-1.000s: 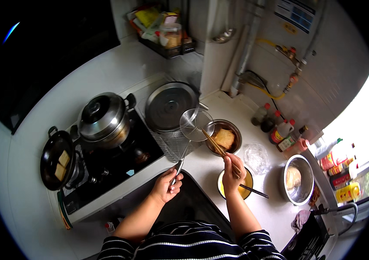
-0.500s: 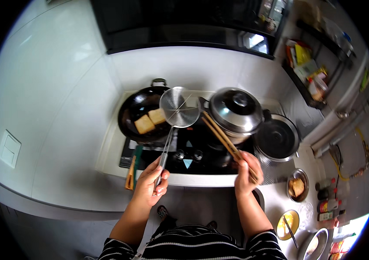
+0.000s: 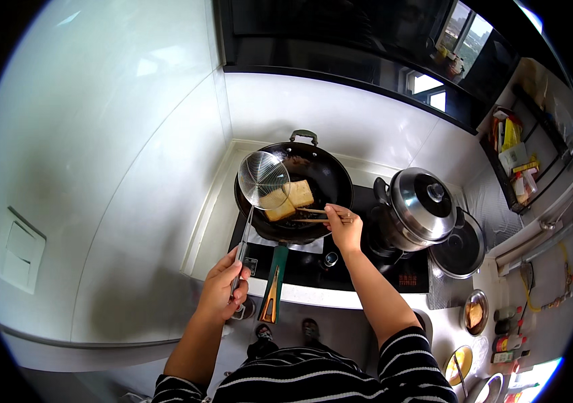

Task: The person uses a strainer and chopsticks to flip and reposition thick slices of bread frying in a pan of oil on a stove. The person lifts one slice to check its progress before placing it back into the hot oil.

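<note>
At the left, the left hand [image 3: 223, 287] is wrapped round the handle of a round, silver wire-mesh skimmer [image 3: 259, 171], its basket over the left side of a deep, round black wok [image 3: 330, 174]. Two flat, golden slabs of food [image 3: 302, 193] lie in the wok, one partly behind the mesh; if the skimmer's rim dipped, it could dent or tear that slab. The long green wok handle [image 3: 277, 265] juts past the front edge of the white desk [image 3: 326, 296], so a sleeve catching it might tip the wok. The right hand [image 3: 344, 232] is clamped on thin brown wooden chopsticks [image 3: 313, 211], their tips spread just beside the slabs; I cannot tell whether they touch. Gripped by an edge, a slab could slip or break and splash any hot oil. Farther right, a lidded silver steel pot [image 3: 404, 215] stands near the right forearm, which could bump it if swung outward.
</note>
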`<action>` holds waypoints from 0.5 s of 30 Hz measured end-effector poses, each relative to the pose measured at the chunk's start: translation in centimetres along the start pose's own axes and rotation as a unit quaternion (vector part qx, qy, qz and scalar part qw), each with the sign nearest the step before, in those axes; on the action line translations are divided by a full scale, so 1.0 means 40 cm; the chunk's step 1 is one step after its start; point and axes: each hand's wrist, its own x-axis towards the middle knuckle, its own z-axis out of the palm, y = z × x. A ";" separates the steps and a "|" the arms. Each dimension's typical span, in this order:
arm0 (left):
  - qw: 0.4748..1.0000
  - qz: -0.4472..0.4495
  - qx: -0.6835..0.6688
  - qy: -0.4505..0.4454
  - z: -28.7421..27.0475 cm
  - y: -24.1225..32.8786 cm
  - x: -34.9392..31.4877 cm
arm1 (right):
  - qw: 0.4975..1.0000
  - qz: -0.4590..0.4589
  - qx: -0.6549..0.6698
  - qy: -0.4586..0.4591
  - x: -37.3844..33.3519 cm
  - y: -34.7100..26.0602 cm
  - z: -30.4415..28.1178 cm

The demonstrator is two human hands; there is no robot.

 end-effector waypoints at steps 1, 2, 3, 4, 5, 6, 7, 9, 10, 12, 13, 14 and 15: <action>1.000 0.003 -0.004 0.002 -0.007 -0.004 0.002 | 1.000 0.018 0.005 -0.005 0.013 0.002 0.011; 1.000 0.006 -0.009 0.005 -0.011 -0.010 0.003 | 1.000 0.026 -0.002 -0.003 0.026 0.001 0.017; 1.000 0.008 -0.013 0.013 -0.012 -0.013 0.004 | 0.999 0.039 0.004 -0.004 0.040 0.008 0.024; 1.000 0.009 -0.018 0.021 -0.011 -0.019 0.004 | 0.999 0.052 0.009 -0.005 0.055 0.022 0.028; 0.999 0.009 -0.023 0.028 -0.009 -0.025 0.002 | 0.998 0.065 0.015 -0.006 0.067 0.036 0.031; 0.999 0.014 -0.020 0.030 -0.006 -0.027 0.001 | 0.998 0.063 0.009 -0.006 0.077 0.048 0.037; 0.999 0.018 -0.016 0.032 -0.003 -0.029 -0.001 | 0.998 0.061 0.002 -0.004 0.083 0.057 0.042; 0.999 0.025 -0.015 0.042 0.003 -0.037 -0.004 | 0.998 0.062 -0.002 -0.002 0.094 0.065 0.048; 0.998 0.029 -0.017 0.051 0.005 -0.042 -0.004 | 0.998 0.064 0.001 -0.001 0.098 0.064 0.052; 0.997 0.036 -0.021 0.057 0.009 -0.048 -0.002 | 0.998 0.060 -0.003 0.004 0.108 0.067 0.057; 0.997 0.039 -0.023 0.056 0.012 -0.050 0.000 | 0.998 0.055 -0.008 0.009 0.114 0.072 0.059; 0.997 0.043 -0.024 0.054 0.015 -0.052 0.002 | 0.999 0.049 -0.013 0.014 0.118 0.075 0.060; 0.997 0.046 -0.024 0.053 0.016 -0.055 0.003 | 0.999 0.049 -0.008 0.021 0.119 0.072 0.064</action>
